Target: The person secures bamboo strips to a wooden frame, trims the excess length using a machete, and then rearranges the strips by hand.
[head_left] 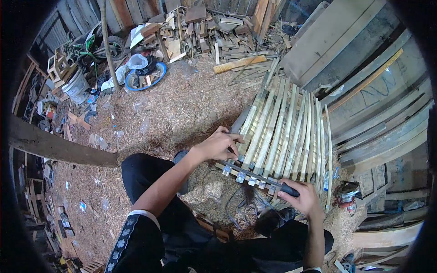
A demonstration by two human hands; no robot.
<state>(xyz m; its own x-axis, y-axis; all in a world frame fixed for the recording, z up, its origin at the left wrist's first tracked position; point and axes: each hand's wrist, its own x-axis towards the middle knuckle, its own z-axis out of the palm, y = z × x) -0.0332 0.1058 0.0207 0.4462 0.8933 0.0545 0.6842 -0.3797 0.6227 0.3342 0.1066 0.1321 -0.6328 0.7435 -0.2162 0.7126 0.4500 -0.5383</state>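
The left hand point(218, 145) and the right hand point(304, 199) each close around one end of a dark bar point(259, 176). The bar lies across the near ends of the wooden slats point(282, 132), which stretch toward one o'clock.

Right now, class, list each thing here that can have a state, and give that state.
wooden slats: laid side by side.
left hand: fingers curled round the bar tool at its far end.
right hand: fingers shut on its black handle.
bar tool: held across the slat ends.
blue ring: flat on the ground.
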